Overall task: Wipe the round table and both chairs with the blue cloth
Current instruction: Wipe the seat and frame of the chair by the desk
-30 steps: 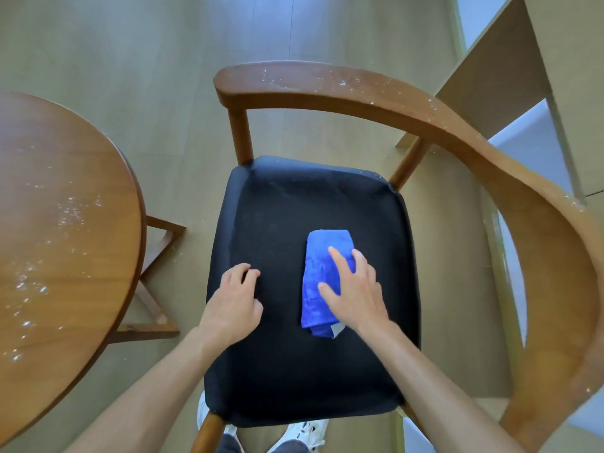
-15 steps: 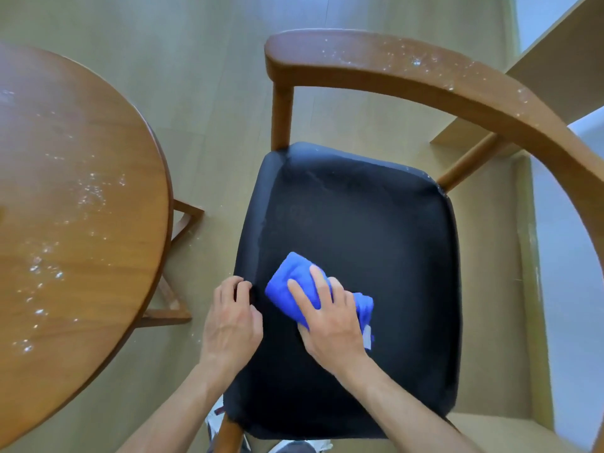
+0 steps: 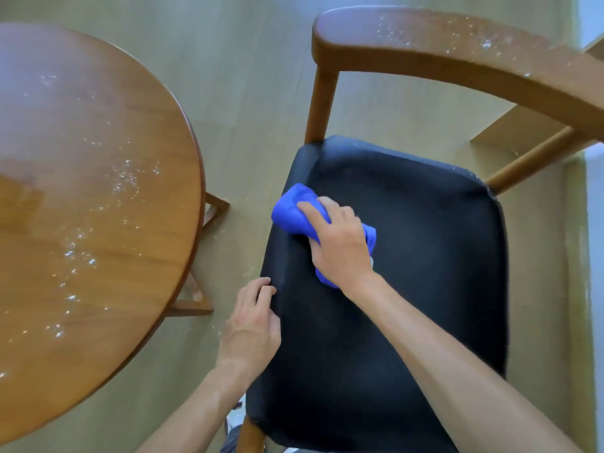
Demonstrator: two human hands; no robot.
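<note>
A wooden chair with a black seat (image 3: 425, 273) stands below me. My right hand (image 3: 340, 243) presses the folded blue cloth (image 3: 294, 210) onto the seat's left edge, and the cloth's tip hangs over that edge. My left hand (image 3: 251, 325) rests on the seat's left side with its fingers curled over the rim. The chair's curved wooden backrest (image 3: 457, 57) is speckled with white crumbs. The round wooden table (image 3: 81, 207) on the left also carries scattered white specks.
Wooden table legs (image 3: 209, 253) show under the table, between it and the chair. The floor (image 3: 235, 76) is pale wood. A light wooden panel (image 3: 510, 125) stands at the far right behind the chair. A shoe peeks out under the seat's front edge.
My right hand has swept the cloth from the middle of the seat to its left edge. The left hand has shifted to the seat's left rim. The view has moved left.
</note>
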